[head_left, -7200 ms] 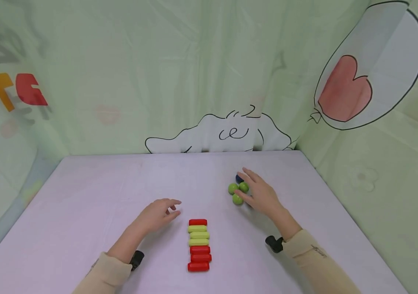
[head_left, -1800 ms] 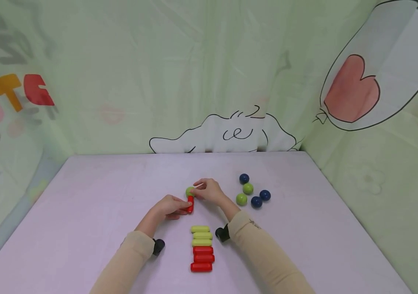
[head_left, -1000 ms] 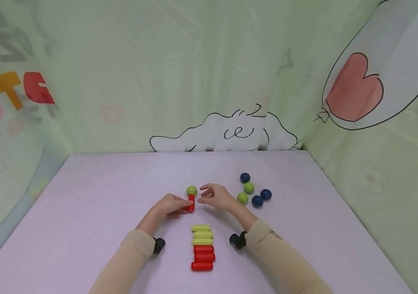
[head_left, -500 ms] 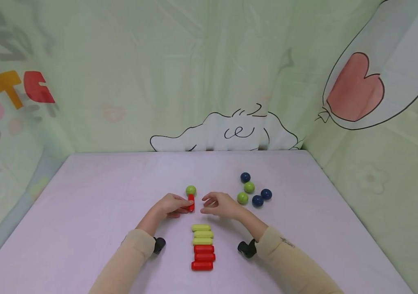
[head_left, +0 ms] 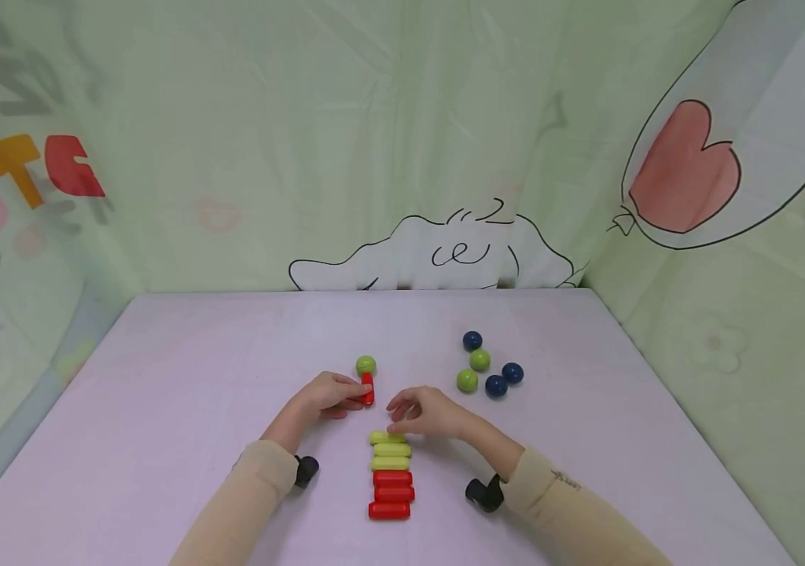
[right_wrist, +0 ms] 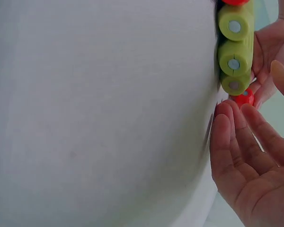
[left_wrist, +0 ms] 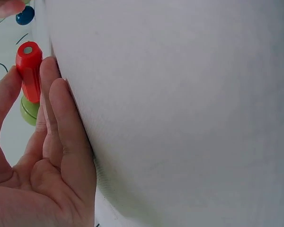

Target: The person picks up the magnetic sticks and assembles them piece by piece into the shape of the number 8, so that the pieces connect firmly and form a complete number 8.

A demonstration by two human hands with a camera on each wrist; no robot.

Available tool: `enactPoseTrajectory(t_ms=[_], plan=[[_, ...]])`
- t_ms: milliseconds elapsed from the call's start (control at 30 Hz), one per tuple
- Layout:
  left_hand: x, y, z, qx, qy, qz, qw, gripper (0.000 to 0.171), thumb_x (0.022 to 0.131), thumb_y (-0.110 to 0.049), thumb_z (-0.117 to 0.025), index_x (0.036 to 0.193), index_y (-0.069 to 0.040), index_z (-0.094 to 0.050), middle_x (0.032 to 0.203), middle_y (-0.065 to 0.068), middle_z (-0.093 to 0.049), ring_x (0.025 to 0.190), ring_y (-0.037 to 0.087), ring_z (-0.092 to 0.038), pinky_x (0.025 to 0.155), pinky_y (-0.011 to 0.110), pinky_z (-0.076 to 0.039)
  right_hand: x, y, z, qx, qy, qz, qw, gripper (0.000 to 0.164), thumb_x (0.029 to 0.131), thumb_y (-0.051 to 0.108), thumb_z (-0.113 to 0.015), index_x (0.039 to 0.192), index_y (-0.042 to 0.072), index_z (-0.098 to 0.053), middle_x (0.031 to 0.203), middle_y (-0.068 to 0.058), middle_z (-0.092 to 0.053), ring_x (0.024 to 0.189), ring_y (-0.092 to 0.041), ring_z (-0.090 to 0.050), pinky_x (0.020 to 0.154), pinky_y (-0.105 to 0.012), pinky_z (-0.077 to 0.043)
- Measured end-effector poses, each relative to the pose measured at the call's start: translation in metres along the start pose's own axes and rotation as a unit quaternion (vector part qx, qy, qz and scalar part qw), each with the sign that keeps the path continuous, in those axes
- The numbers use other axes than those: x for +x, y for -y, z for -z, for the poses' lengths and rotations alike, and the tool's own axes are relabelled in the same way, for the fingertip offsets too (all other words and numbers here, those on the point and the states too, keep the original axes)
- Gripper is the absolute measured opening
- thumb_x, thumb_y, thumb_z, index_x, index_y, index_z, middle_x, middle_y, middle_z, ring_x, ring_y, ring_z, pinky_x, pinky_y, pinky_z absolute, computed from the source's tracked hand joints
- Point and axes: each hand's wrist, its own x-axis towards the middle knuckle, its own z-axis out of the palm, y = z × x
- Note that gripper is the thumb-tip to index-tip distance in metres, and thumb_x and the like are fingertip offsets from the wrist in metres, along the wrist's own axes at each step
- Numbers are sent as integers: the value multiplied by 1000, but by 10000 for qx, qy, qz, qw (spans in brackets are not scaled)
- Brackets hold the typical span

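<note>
Between thumb and fingers my left hand (head_left: 328, 395) pinches a short red magnetic rod (head_left: 368, 391). A green ball (head_left: 365, 365) sits against the far end of that rod. In the left wrist view a silvery disc shows on the near end of the red rod (left_wrist: 30, 71), and the green ball (left_wrist: 28, 111) is partly hidden behind it. My right hand (head_left: 432, 413) is at the far end of a rod row, loosely bent and holding nothing. Its thumb tip is over the farthest yellow-green rod (head_left: 383, 437); whether they touch I cannot tell.
Two more yellow-green rods (head_left: 391, 450) and three red rods (head_left: 391, 494) continue the row toward me. Right of centre lie loose green balls (head_left: 468, 381) and blue balls (head_left: 496, 386). A printed cloth (head_left: 233, 157) hangs behind the white table (head_left: 183, 393).
A red rod has left the row's far end for my left hand. A green ball has joined it from the cluster. My right hand let go there and came back toward the yellow-green rods.
</note>
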Motion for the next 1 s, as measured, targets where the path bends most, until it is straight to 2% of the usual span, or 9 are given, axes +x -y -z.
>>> enactPoseTrajectory(t_ms=[233,533,767,1000], plan=[[-1,0,0,0,46,-29,10000,33,81,-31,-69,100,-4,-63,80,1,-67,73,11,-63,64,25,-49,-4,2,-3,-75,172,133,9997,29,80,20,-71,104,5,-64,76,3,-59,70,-13,-53,61,-22,-46],[-1,-1,0,28,-15,19,10000,34,81,-32,-69,100,-5,-64,79,1,-67,71,11,-63,64,25,-49,-7,4,-4,-171,254,190,9993,22,80,12,-71,99,3,-67,76,3,-59,69,-12,-53,62,-20,-46],[0,0,0,37,0,8,10000,34,81,-32,-69,100,-4,-64,79,1,-68,71,11,-63,64,25,-49,-5,3,-5,-179,297,96,9994,17,80,11,-70,96,4,-68,75,2,-60,69,-12,-53,61,-20,-46],[0,1,1,40,25,-26,10000,34,81,-32,-69,99,-4,-64,79,1,-68,72,11,-63,64,25,-49,-4,1,-7,-168,265,184,9993,13,81,11,-70,92,4,-69,74,3,-61,67,-10,-52,61,-19,-46]])
